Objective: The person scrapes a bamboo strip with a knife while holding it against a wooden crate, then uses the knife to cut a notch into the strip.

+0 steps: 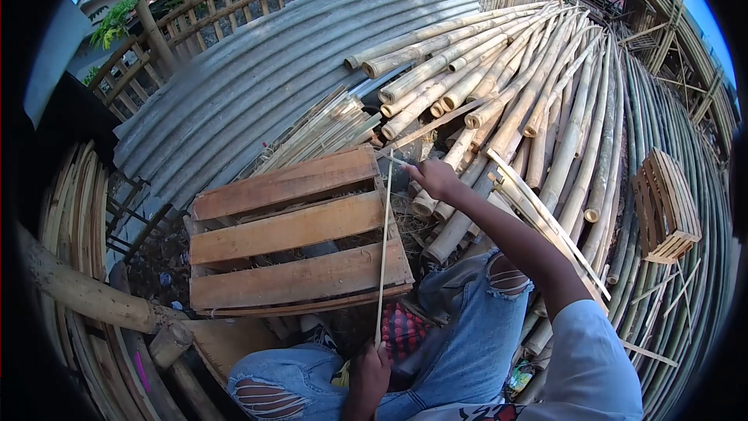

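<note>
Left hand (369, 378) pinches the lower end of an upright strip (384, 257); right hand (435, 178) grips a small tool (397, 160) near its top. Slatted crate (296, 232) close alongside, bamboo poles (499, 101) beyond.

Slim gaps part the crate (288, 226) slats; a wider one runs btwn crate & R knee (508, 277). A thin strip (383, 265) crosses the crate's R end; poles (499, 93) bar the way beyond R hand (435, 179), w/ L knee (269, 394) beside L hand (368, 378).
</note>
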Demonstrator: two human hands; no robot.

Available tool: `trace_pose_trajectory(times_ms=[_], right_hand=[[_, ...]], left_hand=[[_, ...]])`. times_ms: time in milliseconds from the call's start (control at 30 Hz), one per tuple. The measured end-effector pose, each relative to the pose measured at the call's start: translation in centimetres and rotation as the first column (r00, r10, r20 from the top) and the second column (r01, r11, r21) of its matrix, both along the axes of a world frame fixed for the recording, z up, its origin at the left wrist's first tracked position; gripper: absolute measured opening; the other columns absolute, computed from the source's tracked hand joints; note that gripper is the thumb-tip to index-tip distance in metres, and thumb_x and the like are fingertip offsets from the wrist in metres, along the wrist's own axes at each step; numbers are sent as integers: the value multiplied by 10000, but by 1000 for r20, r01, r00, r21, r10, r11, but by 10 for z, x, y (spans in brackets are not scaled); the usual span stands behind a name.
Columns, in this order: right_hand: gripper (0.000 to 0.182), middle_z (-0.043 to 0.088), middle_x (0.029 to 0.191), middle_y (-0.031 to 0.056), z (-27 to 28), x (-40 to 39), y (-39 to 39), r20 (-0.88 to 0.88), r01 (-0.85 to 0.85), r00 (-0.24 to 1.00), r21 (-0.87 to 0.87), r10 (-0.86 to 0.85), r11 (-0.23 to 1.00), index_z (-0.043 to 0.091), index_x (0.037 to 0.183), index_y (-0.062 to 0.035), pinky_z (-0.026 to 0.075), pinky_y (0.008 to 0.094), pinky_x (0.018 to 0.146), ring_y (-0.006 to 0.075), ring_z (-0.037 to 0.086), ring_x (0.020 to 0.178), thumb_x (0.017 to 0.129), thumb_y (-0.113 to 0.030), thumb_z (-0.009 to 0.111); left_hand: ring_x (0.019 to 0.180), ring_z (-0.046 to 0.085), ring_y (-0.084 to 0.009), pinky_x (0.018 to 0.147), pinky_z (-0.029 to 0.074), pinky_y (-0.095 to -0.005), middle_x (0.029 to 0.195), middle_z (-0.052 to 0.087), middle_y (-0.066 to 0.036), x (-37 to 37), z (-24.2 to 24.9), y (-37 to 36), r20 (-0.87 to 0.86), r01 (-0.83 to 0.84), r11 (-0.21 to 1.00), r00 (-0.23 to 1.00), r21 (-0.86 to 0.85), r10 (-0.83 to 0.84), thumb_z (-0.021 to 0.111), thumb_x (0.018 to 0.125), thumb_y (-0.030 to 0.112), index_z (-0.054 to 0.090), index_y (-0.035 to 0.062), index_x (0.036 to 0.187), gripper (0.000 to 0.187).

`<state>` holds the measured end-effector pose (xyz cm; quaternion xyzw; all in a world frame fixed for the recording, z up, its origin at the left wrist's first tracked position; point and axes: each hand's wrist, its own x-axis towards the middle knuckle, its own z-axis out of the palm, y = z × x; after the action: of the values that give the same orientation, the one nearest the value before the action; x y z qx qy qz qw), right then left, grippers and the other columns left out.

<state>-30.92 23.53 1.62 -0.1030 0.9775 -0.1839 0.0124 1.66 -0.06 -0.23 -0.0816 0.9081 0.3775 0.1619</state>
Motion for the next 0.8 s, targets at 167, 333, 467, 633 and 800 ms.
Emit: trace_pose_trajectory(times_ms=[167, 333, 467, 633, 800], right_hand=[[647, 617, 655, 198, -17, 21, -20, -126, -389, 906, 131, 405, 912, 646, 685, -22, 502, 468, 610, 396, 614, 643, 933, -538, 345], [641, 606, 664, 230, -10, -33, 22, -80, 166, 984, 93, -159, 982, 622, 670, 17, 500, 481, 635, 400, 620, 670, 935, -510, 369], [652, 620, 704, 226, 1, -13, 24, -96, 183, 978, -46, -187, 982, 627, 710, 30, 507, 460, 653, 385, 631, 709, 933, -520, 357], [656, 574, 629, 231, 8, 36, 15, -78, -118, 991, -121, 109, 986, 622, 700, 8, 479, 488, 641, 401, 593, 658, 936, -536, 341], [620, 573, 599, 193, 1, 77, 0, 48, -429, 903, 104, 427, 897, 638, 728, -39, 476, 464, 595, 379, 582, 600, 919, -562, 365]], left_hand=[[836, 561, -494, 716, 440, -523, 805, 582, -321, 6, -34, -7, -201, 12, 1000, 979, 10, -10, 429, 944, 278, 543, -92, 947, 386], [469, 527, -219, 463, 415, -345, 574, 514, -113, 2, -46, -18, -86, 106, 987, 992, 123, -95, 376, 977, 340, 500, -18, 897, 387], [480, 475, -172, 480, 377, -319, 568, 458, -51, -1, -24, -13, 441, -269, 822, 897, 502, 25, 400, 962, 328, 466, 41, 825, 325], [634, 598, -378, 625, 454, -456, 616, 571, -185, 12, -76, -13, -18, -33, 974, 999, 223, 38, 443, 936, 296, 559, -20, 818, 356], [426, 381, -89, 401, 313, -265, 524, 359, 13, 10, -66, -12, 91, -30, 918, 996, 396, -7, 350, 999, 353, 421, 71, 781, 364]])
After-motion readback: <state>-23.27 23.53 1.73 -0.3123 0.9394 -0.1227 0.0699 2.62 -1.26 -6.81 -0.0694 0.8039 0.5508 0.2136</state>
